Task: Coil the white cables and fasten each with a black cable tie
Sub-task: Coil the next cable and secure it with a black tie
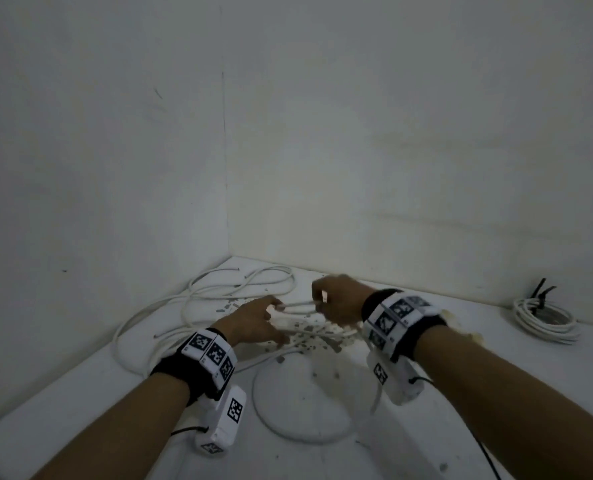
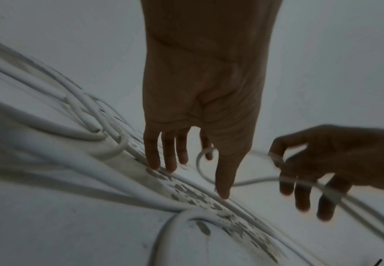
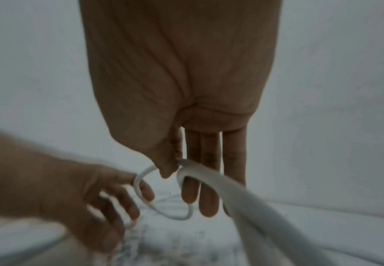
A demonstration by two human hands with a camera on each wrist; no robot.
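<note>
A white cable (image 1: 298,304) stretches between my two hands above the white table (image 1: 80,393). My right hand (image 1: 329,303) pinches it between thumb and forefinger, and its loops (image 3: 231,194) hang across the other fingers of the right hand (image 3: 186,180). My left hand (image 1: 267,317) is spread with straight fingers; in the right wrist view the left hand (image 3: 118,198) touches the small loop (image 3: 140,187) with its forefinger. From the left wrist, the left hand (image 2: 193,172) points down at the table, with the right hand (image 2: 300,180) beside it. More loose white cables (image 1: 218,289) sprawl behind and to the left.
A coiled white bundle (image 1: 544,322) with a black tie (image 1: 542,292) lies far right against the wall. A round white disc (image 1: 302,403) sits on the table between my forearms. Grey paint flecks (image 1: 308,329) dot the surface under my hands. Two walls meet at the corner (image 1: 226,202) behind.
</note>
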